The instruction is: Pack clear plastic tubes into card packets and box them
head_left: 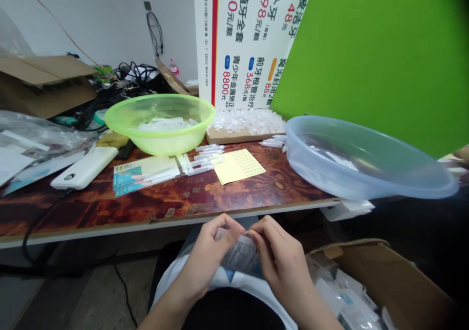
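- Packet (240,254): thin, crinkled and slightly glossy, with white printed paper showing and a blue patch at its lower edge; the print is too small to read. It sits over the person's lap, below the table edge, just in front of a white top (190,281).
- Left hand (208,254): fingers curled, thumb and fingertips closed on the packet's upper edge.
- Right hand (280,256): also curled and pinching the packet, its fingertips almost meeting the left hand's.
- Cardboard box (381,276): open, just right of the right hand, holding white packets.
- Wood-patterned table (110,212): ahead, bearing a lime-green plastic basin (160,142), a clear bluish basin (366,173), small clear tubes (201,160) and a yellow label sheet (238,166).
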`<state>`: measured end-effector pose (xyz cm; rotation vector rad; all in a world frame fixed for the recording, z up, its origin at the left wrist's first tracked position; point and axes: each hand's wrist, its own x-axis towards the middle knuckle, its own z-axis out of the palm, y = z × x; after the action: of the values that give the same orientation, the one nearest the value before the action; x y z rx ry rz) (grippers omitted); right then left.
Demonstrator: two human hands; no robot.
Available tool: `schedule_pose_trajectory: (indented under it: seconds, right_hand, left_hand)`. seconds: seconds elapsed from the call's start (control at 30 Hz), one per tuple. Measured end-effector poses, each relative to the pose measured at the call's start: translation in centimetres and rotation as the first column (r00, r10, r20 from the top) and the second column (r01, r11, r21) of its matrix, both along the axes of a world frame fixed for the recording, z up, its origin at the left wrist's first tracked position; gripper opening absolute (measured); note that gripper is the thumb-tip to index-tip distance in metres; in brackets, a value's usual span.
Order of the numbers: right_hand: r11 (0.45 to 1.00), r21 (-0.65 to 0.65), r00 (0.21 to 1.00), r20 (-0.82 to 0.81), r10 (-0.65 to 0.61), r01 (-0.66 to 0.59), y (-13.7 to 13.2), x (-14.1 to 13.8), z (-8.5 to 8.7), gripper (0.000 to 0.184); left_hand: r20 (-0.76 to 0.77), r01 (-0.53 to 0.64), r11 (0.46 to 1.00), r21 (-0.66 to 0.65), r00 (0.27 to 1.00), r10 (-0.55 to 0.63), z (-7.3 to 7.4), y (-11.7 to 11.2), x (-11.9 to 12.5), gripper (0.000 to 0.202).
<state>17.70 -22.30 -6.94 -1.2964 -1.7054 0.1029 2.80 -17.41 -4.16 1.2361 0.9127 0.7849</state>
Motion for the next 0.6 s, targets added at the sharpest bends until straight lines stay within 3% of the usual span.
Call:
schedule_pose_trajectory:
  seconds: [0.13,0.33,0.43,0.6]
  right_hand:
    - [1.0,-0.002,0.999,0.049,0.004,-0.004,0.2,-0.3,0.0,0.019]
    - [1.0,0.025,0.992,0.127,-0.02,0.017,-0.1,-0.4,-0.7,0.019]
    - [0.997,0.052,0.986,0.154,-0.067,0.06,-0.3,-0.4,-1.2,0.02]
    - [0.999,0.051,0.989,0.143,-0.024,0.017,-0.5,1.2,-1.2,0.02]
  left_hand:
    - [-0.044,0.019,0.999,-0.041,0.999,-0.021,-0.4,0.0,-0.5,0.037]
    - [0.057,-0.058,0.993,-0.101,0.996,0.064,-0.7,-0.9,-0.2,0.032]
    - [0.104,-0.084,0.985,-0.151,0.989,0.1,-0.8,-1.3,0.2,0.034]
    - [0.142,-0.064,0.984,-0.165,0.986,0.088,-1.2,-1.5,0.5,0.05]
